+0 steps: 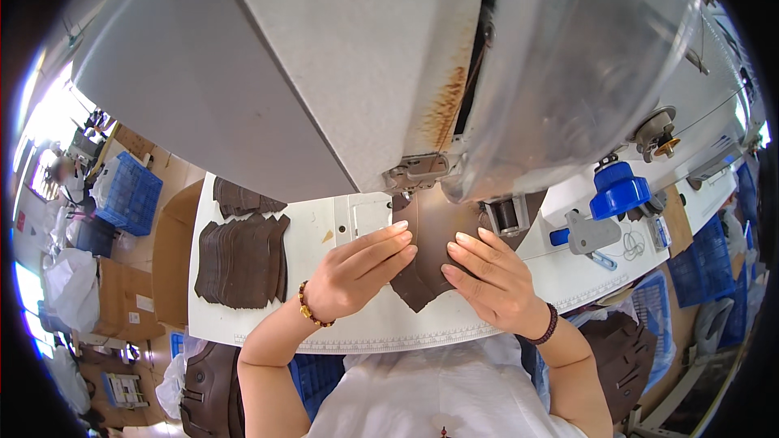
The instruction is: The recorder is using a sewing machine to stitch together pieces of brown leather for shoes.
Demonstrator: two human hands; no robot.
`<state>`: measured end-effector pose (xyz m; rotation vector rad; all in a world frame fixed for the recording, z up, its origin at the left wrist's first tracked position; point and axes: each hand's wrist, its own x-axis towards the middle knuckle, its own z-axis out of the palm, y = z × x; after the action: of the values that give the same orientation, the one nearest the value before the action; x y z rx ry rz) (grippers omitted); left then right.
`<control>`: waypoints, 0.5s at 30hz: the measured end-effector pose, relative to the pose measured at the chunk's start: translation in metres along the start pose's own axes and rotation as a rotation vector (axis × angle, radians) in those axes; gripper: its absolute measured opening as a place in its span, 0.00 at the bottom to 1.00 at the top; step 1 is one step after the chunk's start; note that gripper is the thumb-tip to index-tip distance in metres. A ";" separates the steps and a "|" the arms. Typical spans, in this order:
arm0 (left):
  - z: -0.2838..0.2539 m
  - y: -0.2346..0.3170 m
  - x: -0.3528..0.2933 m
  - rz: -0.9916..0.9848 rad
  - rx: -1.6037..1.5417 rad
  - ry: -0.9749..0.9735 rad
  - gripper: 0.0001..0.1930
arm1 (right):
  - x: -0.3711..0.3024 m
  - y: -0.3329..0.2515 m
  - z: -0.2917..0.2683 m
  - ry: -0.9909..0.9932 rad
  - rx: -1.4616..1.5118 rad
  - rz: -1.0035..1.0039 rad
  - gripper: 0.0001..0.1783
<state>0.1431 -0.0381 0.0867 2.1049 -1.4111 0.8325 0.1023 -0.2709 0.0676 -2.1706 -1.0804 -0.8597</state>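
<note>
A dark brown leather-like piece [432, 259] lies on the white sewing machine table, its pointed end toward me and its far part beneath the needle area [418, 172] of a large sewing machine [341, 40]. My left hand [350, 274] rests at the piece's left edge, fingers straight and side by side, tips touching it. On the right half, my right hand [497, 280] lies flat with its fingers slightly apart. The left thumb is hidden. A line of thread or stitching runs along the piece toward the needle.
Stacks of brown cut pieces [241, 264] lie on the table's left. A metal roller [507, 216] stands beside the needle. To the right are a blue knob [619, 191], a grey lever [592, 233] and small thread snips [602, 260]. Larger brown panels [621, 357] hang below the table edge.
</note>
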 end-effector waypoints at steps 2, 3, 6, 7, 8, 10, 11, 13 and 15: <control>0.000 0.000 0.001 0.024 0.038 -0.011 0.14 | 0.000 0.001 0.000 -0.004 0.007 0.000 0.18; 0.000 0.001 0.002 0.048 0.073 -0.009 0.13 | 0.000 0.001 -0.001 -0.009 0.011 0.000 0.17; 0.000 0.000 0.004 0.098 0.144 0.010 0.11 | -0.001 0.003 0.000 -0.015 -0.005 -0.028 0.18; 0.000 -0.001 0.004 0.124 0.180 0.026 0.10 | 0.001 0.000 0.000 -0.018 -0.002 -0.034 0.18; 0.000 -0.001 0.005 0.119 0.186 0.029 0.10 | 0.005 -0.006 0.000 -0.059 -0.067 -0.007 0.20; -0.002 -0.003 0.006 0.160 0.221 0.043 0.08 | 0.007 -0.013 0.003 -0.100 -0.139 0.019 0.21; -0.002 -0.004 0.005 0.160 0.224 0.046 0.08 | 0.006 -0.015 0.006 -0.097 -0.172 0.020 0.23; -0.002 -0.008 0.002 0.164 0.208 0.029 0.07 | 0.006 -0.017 0.009 -0.090 -0.203 0.012 0.24; -0.001 -0.008 0.001 0.163 0.211 0.032 0.07 | 0.006 -0.018 0.009 -0.086 -0.134 0.079 0.23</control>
<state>0.1506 -0.0355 0.0874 2.1383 -1.5525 1.1181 0.0924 -0.2524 0.0699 -2.3641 -0.9964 -0.8307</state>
